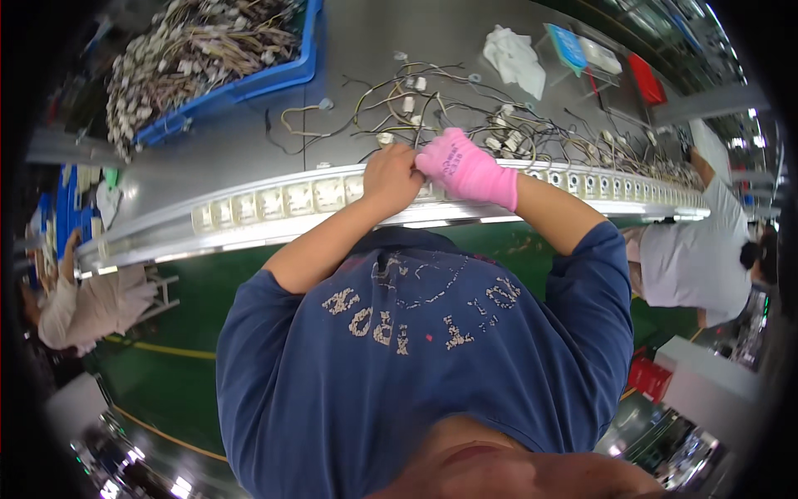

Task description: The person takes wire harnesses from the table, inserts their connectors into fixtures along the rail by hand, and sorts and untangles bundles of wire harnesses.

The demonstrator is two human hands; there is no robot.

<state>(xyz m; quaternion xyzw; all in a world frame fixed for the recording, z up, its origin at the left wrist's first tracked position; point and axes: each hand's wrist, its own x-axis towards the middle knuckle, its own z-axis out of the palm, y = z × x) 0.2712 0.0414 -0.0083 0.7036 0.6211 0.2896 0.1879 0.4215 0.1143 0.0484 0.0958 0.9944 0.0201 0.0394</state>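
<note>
My bare left hand (391,180) and my right hand (465,170), in a pink glove, meet over a long light-coloured rail (249,231). The fingers of both are closed and pressed close together; what they pinch is hidden. Under and beside them runs a row of white square housings (299,200) set along the rail. To the right of my gloved hand, further housings (619,186) show dark round centres. Just beyond my fingers lie loose wires (378,93) with white connectors (408,105). One dark wire passes close to my fingertips.
A blue bin (309,58) heaped with wired connectors (208,50) stands at the far left of the metal table (341,41). A white cloth (514,62), a blue packet (567,46) and a red tray (647,79) lie at the far right. Co-workers are on both sides, one person (694,258) at the right.
</note>
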